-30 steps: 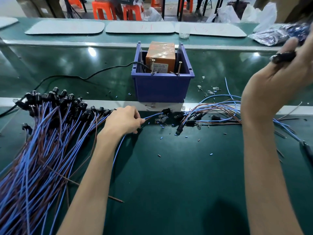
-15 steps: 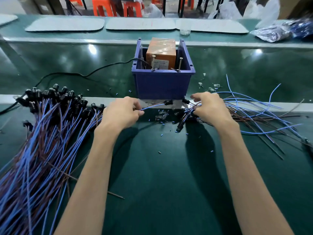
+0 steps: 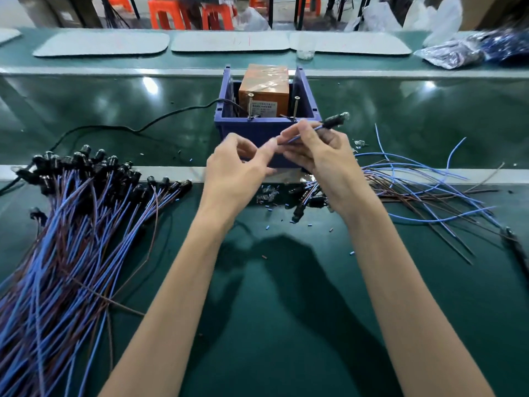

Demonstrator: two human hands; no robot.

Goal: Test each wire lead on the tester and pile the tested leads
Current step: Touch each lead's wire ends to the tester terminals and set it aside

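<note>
One wire lead [image 3: 333, 121], blue wire with a black connector at its tip, is raised in front of the tester. My right hand [image 3: 323, 164] pinches its wire just below the connector. My left hand [image 3: 237, 173] pinches the same wire's other end at my fingertips. The tester is an orange box [image 3: 263, 81] in a blue bin [image 3: 226, 126] with two upright metal pins [image 3: 251, 106] at its front. A large pile of leads [image 3: 86, 224] lies fanned out on the left. A looser heap of leads [image 3: 415, 190] lies to the right, under my right wrist.
A black cable [image 3: 143, 128] runs from the bin to the left across the green conveyor belt. Small wire clippings [image 3: 269, 207] are scattered on the green mat. Grey pads [image 3: 100, 43] and plastic bags [image 3: 452, 54] lie on the far side.
Both hands rose from the mat to the front of the blue bin. My right hand lifted one lead from the right heap, and my left hand took hold of its wire end.
</note>
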